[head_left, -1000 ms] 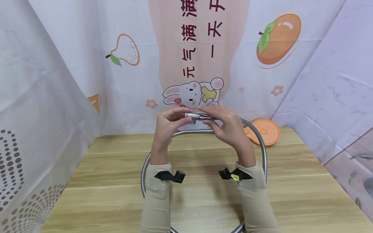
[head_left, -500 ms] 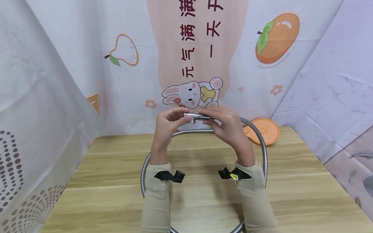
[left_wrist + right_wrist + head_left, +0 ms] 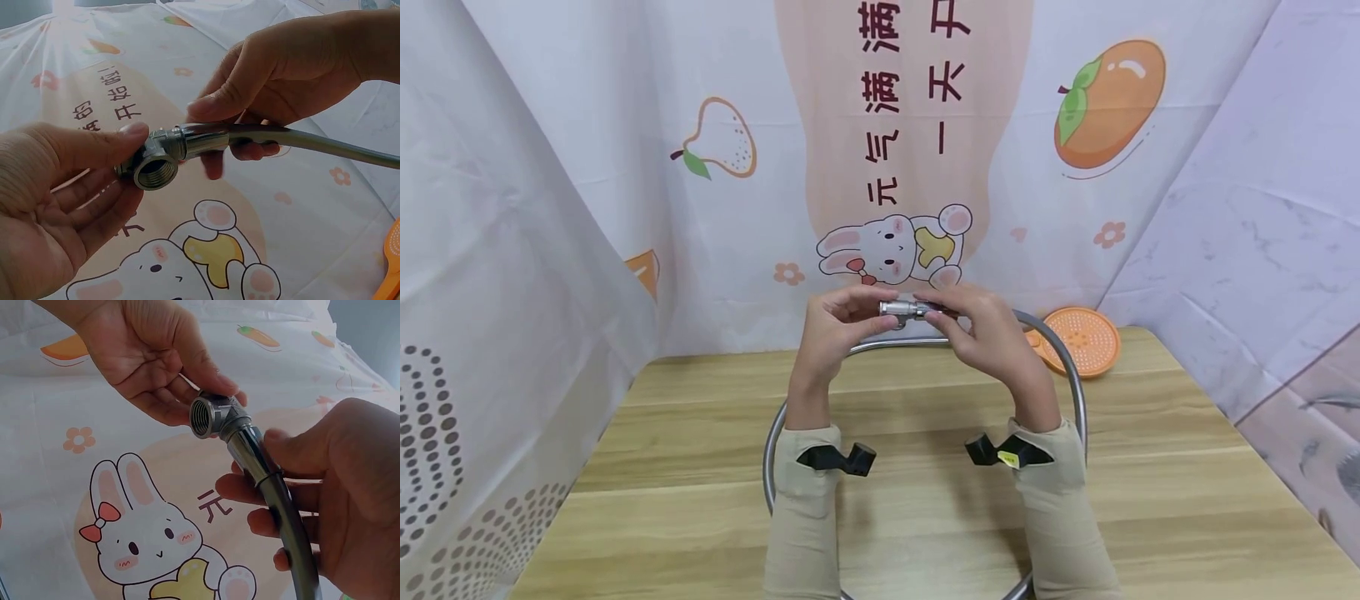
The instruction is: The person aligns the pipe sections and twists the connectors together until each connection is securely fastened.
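Observation:
My left hand (image 3: 835, 329) pinches a metal tee fitting (image 3: 156, 169) between thumb and fingers. The fitting's threaded side opening faces the camera in the left wrist view. On its other end sits the shiny end nut (image 3: 249, 453) of a grey flexible shower hose (image 3: 290, 534). The nut and fitting meet in line; how deeply they are joined cannot be told. My right hand (image 3: 988, 337) grips the nut with thumb and fingers, where the hose leaves it. Both hands are raised above the table's far edge.
The hose loops widely around both forearms over the wooden table (image 3: 925, 500). An orange perforated round strainer (image 3: 1081, 342) lies at the back right. A printed cloth (image 3: 730, 250) hangs right behind the hands.
The right fingers have shifted around the nut, and the fitting's side outlet shows at a slightly different angle. Both hands sit slightly lower in the head view, which has also tilted a little.

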### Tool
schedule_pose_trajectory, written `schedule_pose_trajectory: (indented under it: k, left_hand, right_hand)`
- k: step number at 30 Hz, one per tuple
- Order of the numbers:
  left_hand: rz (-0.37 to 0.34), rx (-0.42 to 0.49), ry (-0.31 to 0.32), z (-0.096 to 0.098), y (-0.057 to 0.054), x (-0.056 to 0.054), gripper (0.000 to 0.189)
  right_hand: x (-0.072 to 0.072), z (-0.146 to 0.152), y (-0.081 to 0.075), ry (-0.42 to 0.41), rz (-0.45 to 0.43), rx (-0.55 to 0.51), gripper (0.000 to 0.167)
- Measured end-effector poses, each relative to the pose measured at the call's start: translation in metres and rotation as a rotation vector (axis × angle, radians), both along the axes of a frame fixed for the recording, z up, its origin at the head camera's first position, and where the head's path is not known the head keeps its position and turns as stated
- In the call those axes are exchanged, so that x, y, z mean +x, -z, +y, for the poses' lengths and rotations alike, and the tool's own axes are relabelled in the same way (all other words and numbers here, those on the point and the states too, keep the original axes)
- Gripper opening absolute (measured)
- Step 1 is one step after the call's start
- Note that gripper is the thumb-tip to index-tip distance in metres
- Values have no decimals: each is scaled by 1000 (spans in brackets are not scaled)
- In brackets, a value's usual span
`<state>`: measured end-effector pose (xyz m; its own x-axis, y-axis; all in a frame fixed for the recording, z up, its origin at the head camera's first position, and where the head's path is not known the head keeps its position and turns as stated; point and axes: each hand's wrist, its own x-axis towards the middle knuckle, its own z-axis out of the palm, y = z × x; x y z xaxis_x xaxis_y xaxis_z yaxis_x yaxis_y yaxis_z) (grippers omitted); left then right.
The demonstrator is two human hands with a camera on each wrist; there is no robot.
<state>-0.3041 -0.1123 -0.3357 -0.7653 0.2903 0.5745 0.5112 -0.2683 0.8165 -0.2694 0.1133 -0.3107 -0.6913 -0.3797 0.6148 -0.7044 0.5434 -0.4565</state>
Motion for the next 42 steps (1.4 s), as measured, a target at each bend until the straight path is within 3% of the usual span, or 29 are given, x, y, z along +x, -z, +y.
schedule_pose_trajectory:
  k: [6, 13, 21, 28, 33, 37, 42]
  left_hand:
    - [-94, -27, -60, 1, -1, -1, 27]
    - [-155, -10, -29, 1, -1, 0, 31]
    - [-83, -3, -17, 0, 3, -1, 28]
    - [-21, 17, 11, 0, 3, -2, 31]
    - [-41, 16, 1, 1, 3, -3, 27]
    - [-71, 21, -19, 1, 2, -3, 25]
    - [-87, 29, -34, 2, 1, -4, 23]
  right_hand:
    - [-4, 0, 1, -61, 34, -104, 51]
    - [-3, -1, 1, -57, 94, -173, 36]
    - [-4, -1, 4, -60, 110, -184, 29]
    - [-4, -1, 4, -34, 71, -152, 26]
    - [-4, -2, 4, -31, 27, -136, 27]
    - [-5, -2, 4, -54, 5, -155, 41]
    - [-6, -1, 3, -72, 25, -171, 43]
